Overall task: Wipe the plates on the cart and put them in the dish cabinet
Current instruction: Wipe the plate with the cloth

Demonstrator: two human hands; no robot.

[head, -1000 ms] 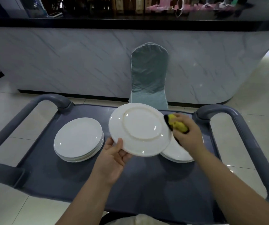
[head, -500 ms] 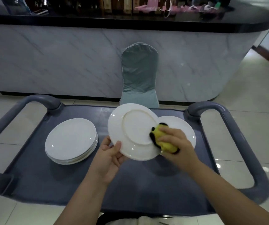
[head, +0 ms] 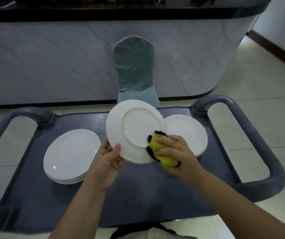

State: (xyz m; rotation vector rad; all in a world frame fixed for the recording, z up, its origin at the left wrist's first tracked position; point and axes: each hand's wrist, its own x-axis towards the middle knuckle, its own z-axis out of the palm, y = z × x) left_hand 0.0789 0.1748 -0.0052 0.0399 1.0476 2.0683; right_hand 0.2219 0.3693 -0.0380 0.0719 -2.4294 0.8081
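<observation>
Over the middle of the cart (head: pixel 138 195), between the left stack (head: pixel 71 154) and right stack (head: pixel 186 131), a white plate (head: pixel 134 128) tilts underside toward the person. The left hand (head: pixel 109 161) pinches its near-left rim; the right hand (head: pixel 177 152), gripping a yellow cloth (head: pixel 168 162), presses its near-right rim

We see our left grip (head: pixel 107 163) pinching the lower left rim of a white plate (head: pixel 134 128), thumb on top. The plate is held tilted above the grey cart (head: pixel 138 195), with its underside ring towards us. Our right grip (head: pixel 177 156) curls round a yellow cloth (head: pixel 162 152) with black edging and presses it on the plate's lower right. A left stack of plates (head: pixel 71 156) lies on the cart, and a right stack (head: pixel 188 133) sits partly hidden behind the held plate. Beyond the cart, a covered chair (head: pixel 134 69) stands against a marble-fronted surface (head: pixel 52 62).
</observation>
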